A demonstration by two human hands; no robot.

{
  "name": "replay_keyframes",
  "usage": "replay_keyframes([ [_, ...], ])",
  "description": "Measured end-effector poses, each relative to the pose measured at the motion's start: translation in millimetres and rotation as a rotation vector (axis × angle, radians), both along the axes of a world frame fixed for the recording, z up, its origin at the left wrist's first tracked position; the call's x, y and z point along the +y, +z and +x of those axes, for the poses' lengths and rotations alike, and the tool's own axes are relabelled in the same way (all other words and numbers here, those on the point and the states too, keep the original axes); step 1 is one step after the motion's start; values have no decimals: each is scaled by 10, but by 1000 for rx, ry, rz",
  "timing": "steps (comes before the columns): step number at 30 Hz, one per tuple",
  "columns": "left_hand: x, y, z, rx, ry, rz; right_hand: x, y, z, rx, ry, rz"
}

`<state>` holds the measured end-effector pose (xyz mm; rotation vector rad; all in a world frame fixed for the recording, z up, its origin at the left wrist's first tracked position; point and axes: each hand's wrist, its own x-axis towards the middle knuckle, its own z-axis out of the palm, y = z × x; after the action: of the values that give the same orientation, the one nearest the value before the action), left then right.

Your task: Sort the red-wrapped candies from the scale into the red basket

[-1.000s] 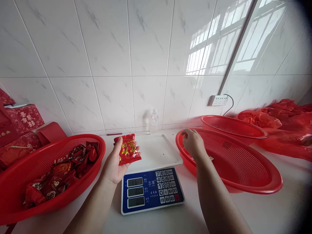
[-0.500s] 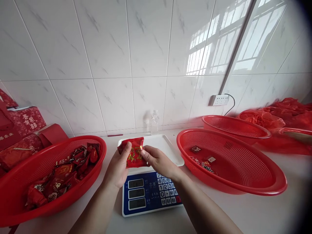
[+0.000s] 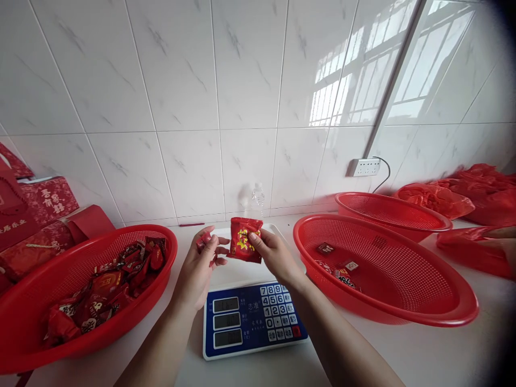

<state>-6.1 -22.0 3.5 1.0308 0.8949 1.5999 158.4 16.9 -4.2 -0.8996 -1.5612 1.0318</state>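
The right hand (image 3: 278, 257) has its grip pinched on a red packet (image 3: 241, 237) with gold print, the thumb on the front face and the other fingers hidden behind it. The packet is held up, near upright, above the pan (image 3: 223, 277) of a scale (image 3: 252, 322). Just beside it, the left hand (image 3: 196, 271) closes a loose grip, thumb against curled fingers, around small red-wrapped pieces (image 3: 203, 242); how many, I cannot tell. The two hands are near each other but apart.

Hands and packet cover much of the white pan, and the right forearm crosses in front of the scale's right edge. The blue panel with its keys and three displays faces the person. Behind the pan stands a clear bottle (image 3: 257, 198), its lower part hidden by the packet.

To the left, a red basket (image 3: 28, 346) holds a heap of wrapped sweets (image 3: 107, 285). To the right, a wide red basket (image 3: 407, 269) holds a few small packets (image 3: 344, 277) towards its near left side, and a second red basket (image 3: 387, 209) sits behind it. Farther out on the white surface (image 3: 439, 355) lie red plastic bags (image 3: 435, 199) at right and red boxes (image 3: 50, 201) at left.
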Motion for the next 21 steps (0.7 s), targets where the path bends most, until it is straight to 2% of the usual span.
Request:
replay_keyframes([
  [4,29,20,-30,-110,28,-27,129,-83,72,-175,-178,83],
  [8,22,38,-20,-138,-7,-70,147,-120,45,-317,-259,120],
  [15,15,0,-25,-171,-109,-126,188,-174,48,-676,-338,34],
  [17,8,-13,-22,-135,-151,-123,208,-190,79,-753,-383,74],
  [19,-2,-19,-13,-81,-163,-95,207,-188,98,-746,-400,158],
  [21,-13,-15,-4,-20,-166,-58,171,-156,98,-633,-356,217],
])
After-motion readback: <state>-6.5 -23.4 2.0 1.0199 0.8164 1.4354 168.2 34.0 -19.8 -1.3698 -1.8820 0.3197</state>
